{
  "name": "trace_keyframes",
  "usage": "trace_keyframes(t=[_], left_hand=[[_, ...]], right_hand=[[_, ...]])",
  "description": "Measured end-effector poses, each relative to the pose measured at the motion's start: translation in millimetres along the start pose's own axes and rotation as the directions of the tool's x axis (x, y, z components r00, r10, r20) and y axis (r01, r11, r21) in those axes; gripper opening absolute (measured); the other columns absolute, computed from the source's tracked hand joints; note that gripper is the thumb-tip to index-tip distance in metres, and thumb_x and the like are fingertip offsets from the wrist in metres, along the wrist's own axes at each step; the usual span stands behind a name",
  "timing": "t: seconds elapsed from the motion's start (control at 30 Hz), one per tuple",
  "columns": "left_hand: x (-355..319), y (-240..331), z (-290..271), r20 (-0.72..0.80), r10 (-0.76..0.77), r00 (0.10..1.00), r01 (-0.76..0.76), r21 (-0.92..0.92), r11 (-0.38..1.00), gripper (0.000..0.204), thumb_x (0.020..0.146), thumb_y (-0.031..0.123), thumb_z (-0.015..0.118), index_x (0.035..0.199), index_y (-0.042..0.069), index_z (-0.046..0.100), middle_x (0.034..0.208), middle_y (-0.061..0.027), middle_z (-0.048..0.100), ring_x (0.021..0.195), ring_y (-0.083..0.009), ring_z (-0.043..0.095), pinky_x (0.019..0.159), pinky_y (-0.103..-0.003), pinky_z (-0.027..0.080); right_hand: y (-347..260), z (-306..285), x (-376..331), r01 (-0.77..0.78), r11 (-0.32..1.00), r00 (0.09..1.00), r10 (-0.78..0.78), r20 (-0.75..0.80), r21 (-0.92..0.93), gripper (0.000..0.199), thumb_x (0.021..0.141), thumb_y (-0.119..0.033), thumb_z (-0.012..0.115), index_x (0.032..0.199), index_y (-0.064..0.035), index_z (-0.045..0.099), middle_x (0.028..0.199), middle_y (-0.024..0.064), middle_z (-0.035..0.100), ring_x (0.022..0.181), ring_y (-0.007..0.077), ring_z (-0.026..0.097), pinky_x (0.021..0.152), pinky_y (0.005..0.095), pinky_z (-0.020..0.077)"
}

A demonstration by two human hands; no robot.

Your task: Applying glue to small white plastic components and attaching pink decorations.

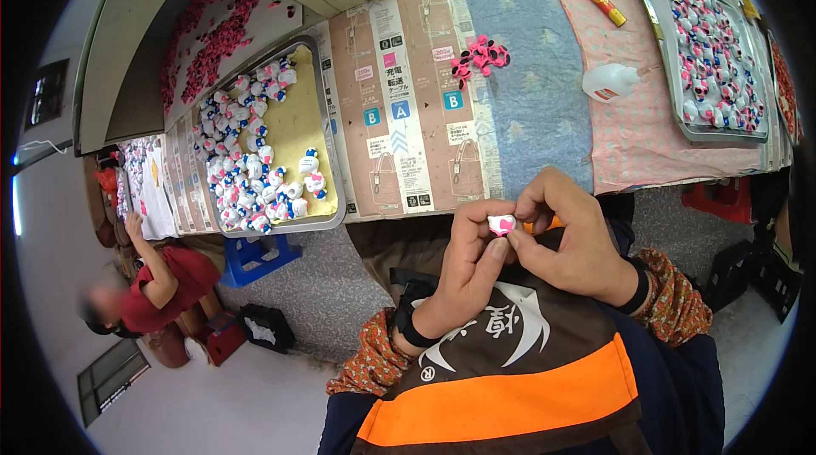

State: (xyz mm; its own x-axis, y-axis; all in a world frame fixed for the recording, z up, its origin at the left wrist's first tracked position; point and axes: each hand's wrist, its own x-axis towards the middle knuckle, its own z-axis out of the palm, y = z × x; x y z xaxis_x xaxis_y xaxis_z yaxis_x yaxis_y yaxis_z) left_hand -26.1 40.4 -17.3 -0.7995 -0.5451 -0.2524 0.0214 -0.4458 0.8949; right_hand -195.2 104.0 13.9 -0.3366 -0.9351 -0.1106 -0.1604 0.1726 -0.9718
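The left hand (467, 266) pinches a small white-and-pink piece (502, 224) between thumb and fingers; the right hand (571, 251), fingers curled, touches its right side, whether gripping I cannot tell. A light, square pinch should serve best, keeping the piece from twisting. It lies between both hands' fingertips, near side of the counter (544, 140), with a filled tray (339, 179) far left.

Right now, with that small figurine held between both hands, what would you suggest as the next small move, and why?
Perhaps turn the white-and-pink figurine slightly to check its pink patch: the left hand and right hand both pinch it, and it is too small to tell whether the patch sits flush.
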Motion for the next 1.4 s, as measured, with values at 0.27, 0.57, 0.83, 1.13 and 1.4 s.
trace_keyframes(t=[0.27, 0.57, 0.83, 1.13, 1.4], left_hand=[[-2, -4, 2, -0.057, 0.084, 0.995, -0.084, 0.002, 0.996, 0.03, 0.099, 0.002, 0.046, 0.127, 0.002, 0.034, 0.113, -0.0105, 0.054, 0.098, -0.0101, 0.054, 0.086, -0.025, 0.045], [-4, -8, 1, -0.07, 0.117, 0.991, -0.117, 0.0, 0.993, 0.029, 0.097, 0.007, 0.053, 0.121, 0.002, 0.037, 0.113, -0.0132, 0.055, 0.101, -0.0138, 0.056, 0.094, -0.031, 0.046], [-1, -13, -2, -0.069, 0.08, 0.994, -0.086, -0.101, 0.991, 0.03, 0.096, 0.013, 0.059, 0.115, 0.005, 0.038, 0.107, -0.0123, 0.057, 0.097, -0.0136, 0.056, 0.09, -0.03, 0.046], [0, -13, -2, -0.046, 0.067, 0.997, -0.071, -0.104, 0.992, 0.027, 0.091, 0.0, 0.049, 0.115, 0.003, 0.037, 0.108, -0.0094, 0.051, 0.097, -0.0106, 0.052, 0.091, -0.027, 0.043], [0, -16, -3, -0.043, 0.07, 0.997, -0.075, -0.122, 0.99, 0.027, 0.091, 0.001, 0.051, 0.114, 0.005, 0.037, 0.107, -0.0092, 0.052, 0.097, -0.011, 0.052, 0.091, -0.027, 0.043]], right_hand=[[-2, 0, -3, -0.048, 0.998, 0.995, 0.044, 0.087, 0.047, 0.018, 0.078, -0.003, 0.071, 0.088, -0.0027, 0.056, 0.08, 0.0042, 0.054, 0.062, 0.0083, 0.052, 0.053, 0.0228, 0.0419], [0, 4, -5, 0.004, 1.0, 0.997, -0.005, 0.083, 0.017, 0.017, 0.076, -0.002, 0.069, 0.083, -0.0033, 0.054, 0.072, 0.0029, 0.051, 0.054, 0.0081, 0.048, 0.048, 0.0241, 0.039], [-1, 7, -4, 0.035, 0.999, 0.997, -0.036, 0.066, 0.012, 0.019, 0.072, -0.001, 0.068, 0.078, -0.0024, 0.05, 0.069, 0.0092, 0.05, 0.055, 0.0193, 0.051, 0.05, 0.0316, 0.0406], [4, 8, -4, 0.017, 1.0, 0.998, -0.019, 0.055, 0.025, 0.018, 0.07, 0.0, 0.067, 0.076, -0.0016, 0.05, 0.069, 0.0104, 0.051, 0.055, 0.0222, 0.052, 0.05, 0.0331, 0.0404], [4, 7, -4, 0.024, 0.999, 0.998, -0.025, 0.058, 0.021, 0.018, 0.069, 0.0, 0.067, 0.075, -0.0014, 0.05, 0.069, 0.0105, 0.051, 0.055, 0.0229, 0.052, 0.05, 0.0335, 0.0407]])
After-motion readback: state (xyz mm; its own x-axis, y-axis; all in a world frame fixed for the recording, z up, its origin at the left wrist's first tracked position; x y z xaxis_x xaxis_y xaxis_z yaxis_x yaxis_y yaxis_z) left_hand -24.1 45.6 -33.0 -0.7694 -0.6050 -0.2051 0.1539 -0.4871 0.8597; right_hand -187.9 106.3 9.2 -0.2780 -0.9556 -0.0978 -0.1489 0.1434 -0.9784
